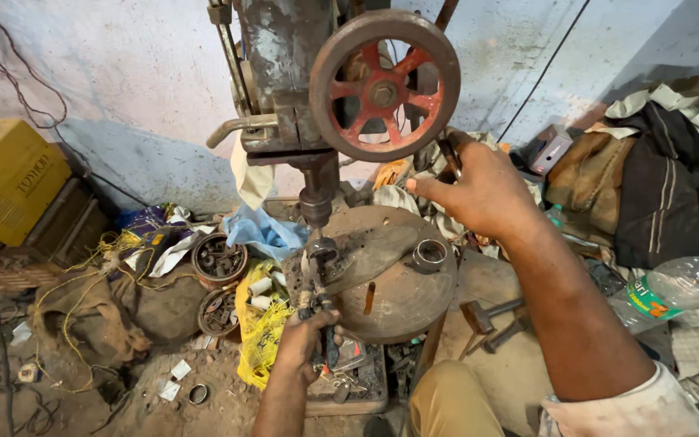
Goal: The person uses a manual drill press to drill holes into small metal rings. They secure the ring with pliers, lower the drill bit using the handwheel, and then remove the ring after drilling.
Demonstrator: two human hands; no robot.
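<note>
My round steel drill-press plate [402,295]: rust-brown, dull grey patches. My spoked iron feed wheel [384,85]: red spokes, grey-brown worn rim. Drill-press column [285,48]: chipped blue-grey paint over rust. Boxy metal welding machine [6,178]: yellow, dark lettering. Crumpled plastic bag [262,233]: pale blue. Woven sack [259,328]: yellow. Folded cloth [665,190]: black, thin pale stripes. Clear plastic bottle [677,291]: green cap, green-and-orange label. My trouser knee [446,400]: mustard-tan. Wall [123,73]: whitish, stained blue-grey.
</note>
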